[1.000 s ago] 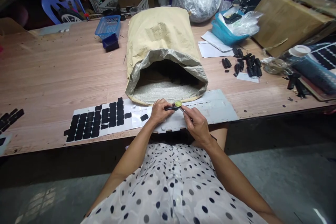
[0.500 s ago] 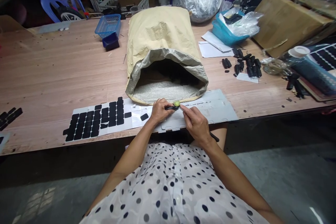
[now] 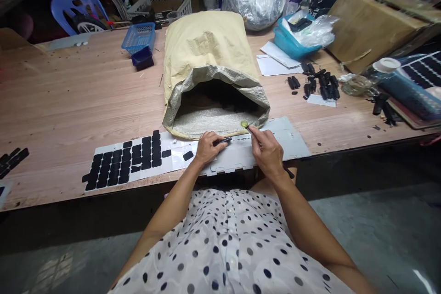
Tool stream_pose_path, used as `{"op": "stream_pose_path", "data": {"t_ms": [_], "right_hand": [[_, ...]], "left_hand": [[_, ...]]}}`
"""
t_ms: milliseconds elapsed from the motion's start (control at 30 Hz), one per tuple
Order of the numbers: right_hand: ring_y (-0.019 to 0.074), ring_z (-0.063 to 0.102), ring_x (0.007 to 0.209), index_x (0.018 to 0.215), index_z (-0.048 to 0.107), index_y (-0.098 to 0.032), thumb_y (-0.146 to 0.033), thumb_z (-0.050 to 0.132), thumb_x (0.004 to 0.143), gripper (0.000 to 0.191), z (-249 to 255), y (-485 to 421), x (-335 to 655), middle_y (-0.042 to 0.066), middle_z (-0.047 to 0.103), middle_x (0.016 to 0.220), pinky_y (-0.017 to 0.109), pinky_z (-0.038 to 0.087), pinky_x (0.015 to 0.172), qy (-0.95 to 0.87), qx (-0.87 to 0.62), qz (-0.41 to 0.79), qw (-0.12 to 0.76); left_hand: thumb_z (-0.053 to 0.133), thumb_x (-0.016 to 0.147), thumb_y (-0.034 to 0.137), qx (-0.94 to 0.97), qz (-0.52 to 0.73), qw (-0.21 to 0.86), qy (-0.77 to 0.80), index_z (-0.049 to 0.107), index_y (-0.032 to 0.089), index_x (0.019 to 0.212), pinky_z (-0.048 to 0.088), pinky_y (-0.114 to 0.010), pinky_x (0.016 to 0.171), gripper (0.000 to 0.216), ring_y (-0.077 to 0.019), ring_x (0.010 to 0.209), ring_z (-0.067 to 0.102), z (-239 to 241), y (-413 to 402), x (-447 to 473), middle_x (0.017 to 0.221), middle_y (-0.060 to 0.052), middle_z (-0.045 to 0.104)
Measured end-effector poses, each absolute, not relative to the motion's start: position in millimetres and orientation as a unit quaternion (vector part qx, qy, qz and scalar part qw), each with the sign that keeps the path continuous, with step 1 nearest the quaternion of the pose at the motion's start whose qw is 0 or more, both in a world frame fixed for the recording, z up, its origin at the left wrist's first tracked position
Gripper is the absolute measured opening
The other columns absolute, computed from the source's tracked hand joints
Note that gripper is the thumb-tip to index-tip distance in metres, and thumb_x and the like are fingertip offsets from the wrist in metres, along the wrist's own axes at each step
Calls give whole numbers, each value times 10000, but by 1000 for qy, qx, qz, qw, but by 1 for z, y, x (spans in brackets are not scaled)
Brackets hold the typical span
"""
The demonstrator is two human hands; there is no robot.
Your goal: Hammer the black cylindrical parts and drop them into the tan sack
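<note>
My left hand (image 3: 207,147) is closed around a small black part (image 3: 225,140), whose end pokes out past the thumb and fingertips above the grey board (image 3: 292,140). In my right hand (image 3: 267,149) is a slim tool, its dark handle end (image 3: 288,172) showing by the wrist. A round yellow-green piece (image 3: 244,124) is at the tool's tip, in front of the sack's mouth. The tip is now apart from the black part. Left of my left hand lies a white sheet with rows of black stickers (image 3: 110,163), and one loose black sticker (image 3: 188,155).
A large cream sack (image 3: 206,41) lies with its dark mouth facing me. Black cylindrical parts (image 3: 324,85) are heaped at the right, near a turquoise basket (image 3: 296,46) and a cardboard box (image 3: 375,27). Blue baskets (image 3: 138,39) stand behind on the left.
My right hand has drawn the tool and its yellow-green tip up and right, away from the black part. My left hand keeps its hold nearly in place. The view has shifted slightly.
</note>
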State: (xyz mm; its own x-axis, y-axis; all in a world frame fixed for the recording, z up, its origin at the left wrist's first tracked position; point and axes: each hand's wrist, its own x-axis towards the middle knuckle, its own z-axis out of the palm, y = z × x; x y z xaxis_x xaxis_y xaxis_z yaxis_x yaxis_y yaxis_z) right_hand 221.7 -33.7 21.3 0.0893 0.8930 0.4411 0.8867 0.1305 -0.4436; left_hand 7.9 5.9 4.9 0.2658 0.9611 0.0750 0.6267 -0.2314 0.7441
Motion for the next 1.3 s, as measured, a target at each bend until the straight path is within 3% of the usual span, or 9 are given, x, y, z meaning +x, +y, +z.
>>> {"op": "stream_pose_path", "data": {"t_ms": [300, 533, 767, 967, 1100, 1300], "right_hand": [[220, 435, 802, 1113, 779, -256, -224, 504, 950, 321, -7, -4, 232, 92, 589, 847, 332, 279, 682, -661, -696, -48, 276], [233, 412, 841, 1156, 748, -253, -234, 512, 942, 319, -8, -7, 230, 95, 567, 881, 340, 234, 702, -668, -699, -44, 251], [236, 429, 843, 1147, 753, -248, -221, 484, 960, 330, -7, -6, 229, 91, 577, 871, 337, 237, 706, -667, -702, -62, 243], [240, 434, 847, 1143, 750, -252, -228, 487, 953, 325, -8, -5, 229, 93, 583, 875, 341, 244, 706, -672, -696, -70, 242], [247, 434, 865, 1158, 744, -254, -236, 489, 948, 331, -10, -4, 231, 100, 577, 883, 346, 254, 704, -673, -695, -59, 245], [253, 437, 883, 1193, 732, -250, -248, 519, 933, 336, -10, -2, 231, 106, 579, 916, 353, 279, 719, -680, -693, -55, 232]], "left_hand": [[431, 1010, 358, 700, 300, 338, 553, 629, 221, 744, 470, -368, 883, 359, -222, 858, 581, 9, 4, 3, 806, -42, 653], [368, 1019, 387, 664, 325, 383, 555, 620, 223, 776, 483, -372, 896, 386, -229, 882, 605, 17, -2, 3, 823, -52, 661], [421, 955, 504, 586, 400, 454, 540, 600, 210, 715, 487, -365, 826, 420, -217, 792, 605, 20, -2, 3, 730, -50, 639], [491, 942, 591, 401, 482, 601, 495, 630, 188, 804, 485, -336, 691, 448, -173, 629, 561, 40, -27, 3, 635, -29, 602], [499, 975, 483, 273, 451, 722, 447, 632, 181, 844, 470, -327, 638, 355, -162, 538, 532, 46, -53, 5, 549, -3, 558], [625, 939, 469, 276, 375, 777, 424, 685, 145, 835, 452, -301, 638, 346, -167, 554, 579, 38, -82, 2, 543, -24, 616]]}}
